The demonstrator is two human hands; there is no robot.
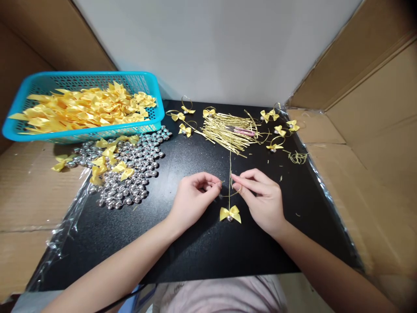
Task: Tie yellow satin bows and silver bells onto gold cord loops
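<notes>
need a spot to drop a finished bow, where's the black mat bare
Bare black mat: the front strip below the left hand and right hand, the patch right of the right hand, and the gap between left hand and silver beads. Crowded: the back, with gold cords and bows.

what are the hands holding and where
A thin gold cord, pinched mid-length between the left hand and right hand, just above the yellow bow at its lower end.
</notes>
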